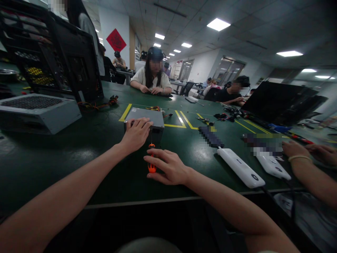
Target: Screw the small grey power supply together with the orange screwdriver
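A grey metal computer power supply [145, 115] sits on the green table in front of me. My left hand [137, 133] is laid over its near top edge, fingers bent across the casing and holding it. A screwdriver [152, 168] with an orange and black handle points away from me, its thin shaft reaching the near face of the power supply, where the tip is hard to make out. Around the handle is my right hand [168, 166], its fingers loosely curled over it and the thumb below.
Left stand a larger power supply [39, 114] and a black computer case [60, 59]. To the right lie white power banks [240, 168] [273, 165], cables [229, 114] and a dark panel [279, 102]. A neighbour's hands [297, 151] are at the right; another person [151, 75] sits opposite.
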Demonstrator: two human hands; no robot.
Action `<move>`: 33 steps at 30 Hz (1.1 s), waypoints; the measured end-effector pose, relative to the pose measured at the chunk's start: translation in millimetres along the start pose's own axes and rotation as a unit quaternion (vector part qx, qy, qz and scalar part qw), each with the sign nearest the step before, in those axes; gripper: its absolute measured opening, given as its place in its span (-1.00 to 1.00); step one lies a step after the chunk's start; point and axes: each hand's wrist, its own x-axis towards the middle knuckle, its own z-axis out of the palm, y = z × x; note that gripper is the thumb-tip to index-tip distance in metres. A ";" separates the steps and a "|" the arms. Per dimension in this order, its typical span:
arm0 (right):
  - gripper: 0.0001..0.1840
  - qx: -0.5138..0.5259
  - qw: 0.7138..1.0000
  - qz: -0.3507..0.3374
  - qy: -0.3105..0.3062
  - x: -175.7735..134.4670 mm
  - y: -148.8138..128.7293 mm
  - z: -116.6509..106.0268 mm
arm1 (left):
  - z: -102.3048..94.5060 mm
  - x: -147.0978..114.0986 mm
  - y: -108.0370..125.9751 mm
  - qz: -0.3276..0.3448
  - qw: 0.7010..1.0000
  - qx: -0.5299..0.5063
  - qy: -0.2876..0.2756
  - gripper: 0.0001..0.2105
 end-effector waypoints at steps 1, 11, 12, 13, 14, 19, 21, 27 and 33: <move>-0.55 0.008 1.000 0.004 0.011 -0.2 0.4 1.1 | 0.0 0.1 -0.2 0.000 1.000 -0.001 0.000 -0.68; -0.56 0.013 1.000 0.013 -0.010 0.0 -1.0 -0.1 | -1.2 0.2 0.0 0.004 1.000 0.006 0.000 -0.69; -0.58 0.006 1.000 0.009 -0.001 0.3 -1.2 0.1 | -1.4 0.1 0.2 0.003 1.000 0.007 0.000 -0.69; -0.58 0.007 1.000 0.008 0.009 0.4 -1.0 0.6 | -1.5 0.1 0.3 0.002 1.000 0.006 -0.001 -0.69; -0.58 0.017 1.000 0.011 0.020 0.2 -0.5 1.5 | -1.6 0.0 0.4 0.001 1.000 0.005 -0.002 -0.69; -0.51 0.086 0.995 0.036 0.025 -2.2 1.9 2.4 | -1.9 0.3 0.8 -0.001 1.000 -0.005 -0.011 -0.69; -0.54 0.070 0.997 0.028 0.002 -1.8 1.3 0.5 | -1.5 0.3 0.7 -0.003 1.000 -0.007 -0.011 -0.69; -0.57 0.011 0.999 0.011 0.032 -0.3 0.7 2.6 | 0.5 -0.2 -1.1 -0.004 1.000 -0.014 -0.009 -0.68; -0.53 0.076 0.996 0.036 0.006 -2.5 1.9 2.8 | -0.5 -0.1 0.2 -0.007 1.000 -0.006 -0.006 -0.68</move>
